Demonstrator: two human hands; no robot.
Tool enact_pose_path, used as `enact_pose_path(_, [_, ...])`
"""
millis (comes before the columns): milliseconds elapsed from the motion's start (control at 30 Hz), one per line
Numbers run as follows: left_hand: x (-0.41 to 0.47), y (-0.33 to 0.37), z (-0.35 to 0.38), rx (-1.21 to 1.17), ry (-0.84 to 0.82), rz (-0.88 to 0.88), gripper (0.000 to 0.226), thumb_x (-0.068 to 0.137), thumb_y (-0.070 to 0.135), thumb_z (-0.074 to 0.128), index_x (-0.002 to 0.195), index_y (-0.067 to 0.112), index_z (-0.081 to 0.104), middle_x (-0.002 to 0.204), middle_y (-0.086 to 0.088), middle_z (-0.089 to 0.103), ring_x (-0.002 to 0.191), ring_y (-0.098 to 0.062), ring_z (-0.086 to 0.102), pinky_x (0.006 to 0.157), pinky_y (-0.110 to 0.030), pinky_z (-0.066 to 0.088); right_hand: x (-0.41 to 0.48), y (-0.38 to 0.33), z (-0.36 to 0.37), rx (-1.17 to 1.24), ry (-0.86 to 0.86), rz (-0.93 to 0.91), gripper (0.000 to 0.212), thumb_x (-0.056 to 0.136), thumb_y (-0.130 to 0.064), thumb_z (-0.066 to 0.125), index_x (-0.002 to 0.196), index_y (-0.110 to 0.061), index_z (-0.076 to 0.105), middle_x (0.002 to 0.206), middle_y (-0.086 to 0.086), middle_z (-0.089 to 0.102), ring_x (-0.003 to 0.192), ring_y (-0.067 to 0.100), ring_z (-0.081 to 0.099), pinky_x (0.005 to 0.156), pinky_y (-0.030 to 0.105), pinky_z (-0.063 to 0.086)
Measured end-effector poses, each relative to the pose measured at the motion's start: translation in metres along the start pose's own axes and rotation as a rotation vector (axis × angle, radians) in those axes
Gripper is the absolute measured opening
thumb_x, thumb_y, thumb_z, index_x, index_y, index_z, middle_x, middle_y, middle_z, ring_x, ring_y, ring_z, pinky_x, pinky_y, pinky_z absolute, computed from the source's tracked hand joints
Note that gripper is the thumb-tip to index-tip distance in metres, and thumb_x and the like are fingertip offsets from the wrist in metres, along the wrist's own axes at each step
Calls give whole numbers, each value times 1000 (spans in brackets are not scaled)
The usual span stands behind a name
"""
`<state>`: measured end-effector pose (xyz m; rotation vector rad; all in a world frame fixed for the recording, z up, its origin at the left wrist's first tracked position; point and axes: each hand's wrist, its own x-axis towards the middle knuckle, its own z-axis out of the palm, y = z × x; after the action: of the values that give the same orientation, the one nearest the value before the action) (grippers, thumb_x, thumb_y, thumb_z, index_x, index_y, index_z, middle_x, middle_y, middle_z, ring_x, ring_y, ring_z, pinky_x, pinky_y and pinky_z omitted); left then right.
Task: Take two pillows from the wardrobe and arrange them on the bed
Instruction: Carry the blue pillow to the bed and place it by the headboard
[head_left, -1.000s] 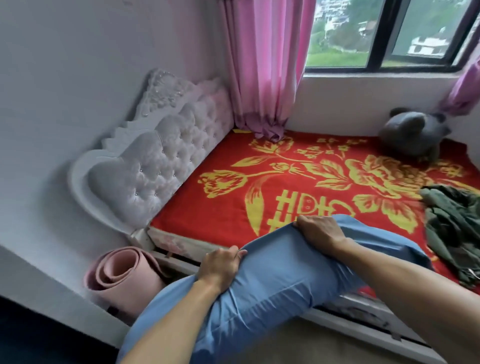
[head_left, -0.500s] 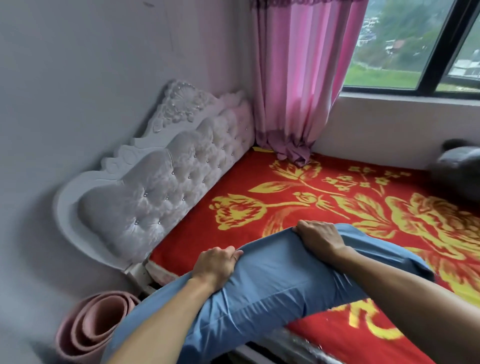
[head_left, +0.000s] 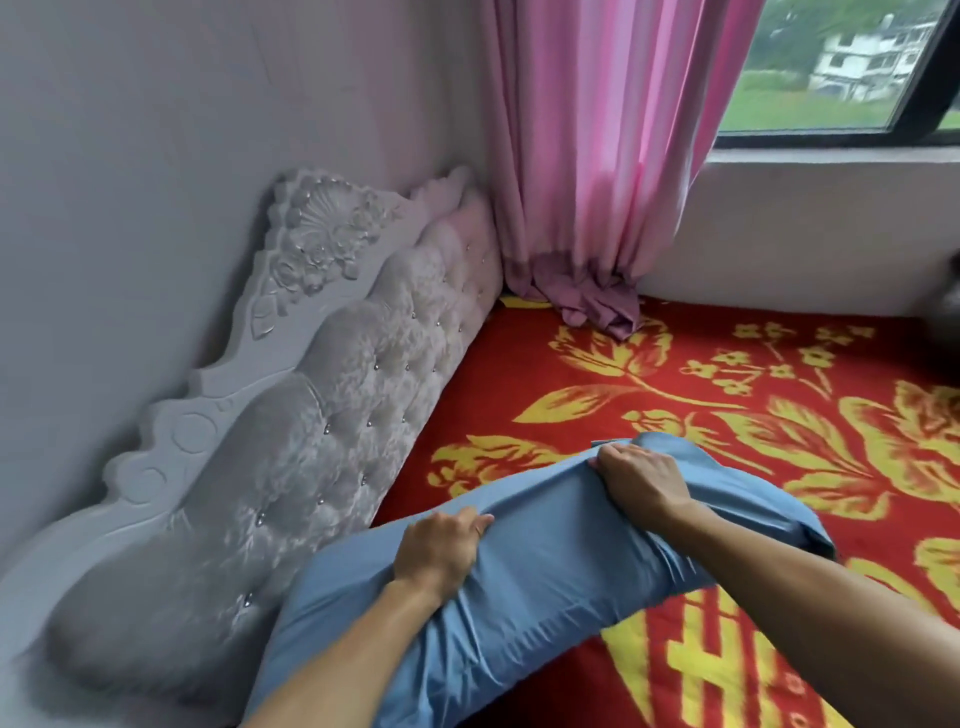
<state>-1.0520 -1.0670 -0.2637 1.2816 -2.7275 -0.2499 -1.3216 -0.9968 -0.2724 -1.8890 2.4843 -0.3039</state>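
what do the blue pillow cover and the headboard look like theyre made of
Blue pillow: smooth woven cloth, likely cotton or polyester, faint sheen; it creases finely under both hands. Headboard: plush, velvety grey padding, button-tufted with shiny studs, in a white carved frame, perhaps painted wood or moulded resin.

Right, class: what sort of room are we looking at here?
Most likely a bedroom: a padded headboard against the wall, a red flowered bedspread, and a blue pillow being set down.
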Motion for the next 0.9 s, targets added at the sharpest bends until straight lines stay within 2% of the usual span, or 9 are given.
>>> enact_pose_path(167, [61, -14, -17, 6, 54, 6, 42, 98, 47, 33, 94, 13, 58, 87, -15, 70, 85, -37, 64, 69, -41, 49, 63, 6, -5, 38, 58, 19, 31, 98, -42, 39, 89, -17, 56, 100, 5, 69, 98, 30, 62, 73, 38, 44])
enact_pose_path(300, [110, -24, -24, -24, 147, -14, 42, 98, 44, 36, 81, 11, 55, 78, -15, 69, 74, -38, 63, 61, -40, 47, 126, 10, -4, 72, 149, -16, 31, 97, -41, 42, 84, -17, 55, 94, 6, 69, 92, 31, 63, 68, 38, 43])
enact_pose_path(400, [151, -36, -18, -15, 185, -45, 42, 98, 43, 37, 79, 10, 55, 72, -13, 68, 67, -36, 62, 57, -39, 46, 182, 16, 7, 58, 130, -67, 33, 98, -43, 41, 84, -16, 54, 93, 6, 68, 91, 31, 62, 68, 37, 42])
enact_pose_path(567, [236, -52, 6, -6, 209, -146, 40, 98, 41, 39, 76, 11, 56, 64, -10, 66, 58, -32, 59, 49, -32, 32, 293, 37, 38, 82, 99, -114, 31, 98, -42, 42, 88, -17, 57, 94, 5, 68, 96, 29, 61, 74, 39, 46])
enact_pose_path(767, [364, -42, 45, -39, 276, -270, 30, 83, 20, 71, 62, 5, 56, 46, -18, 60, 40, -38, 56, 34, -32, 39, 426, 79, 83, 126, 157, -72, 27, 98, -33, 47, 91, -12, 63, 93, 10, 65, 95, 33, 58, 77, 41, 40])
enact_pose_path(833, [387, -35, 83, -108, 224, -283, 26, 86, 20, 67, 68, 3, 57, 54, -23, 63, 47, -42, 59, 38, -37, 43, 445, 98, 116, 145, 123, 6, 25, 98, -32, 47, 92, -14, 64, 94, 9, 64, 97, 34, 56, 79, 42, 38])
enact_pose_path(900, [404, -30, 129, -165, 31, -305, 24, 94, 25, 53, 82, 5, 58, 76, -25, 69, 70, -44, 63, 54, -43, 45, 450, 119, 158, 177, 49, 82, 22, 97, -29, 47, 88, -17, 64, 94, 8, 63, 96, 34, 54, 78, 42, 35])
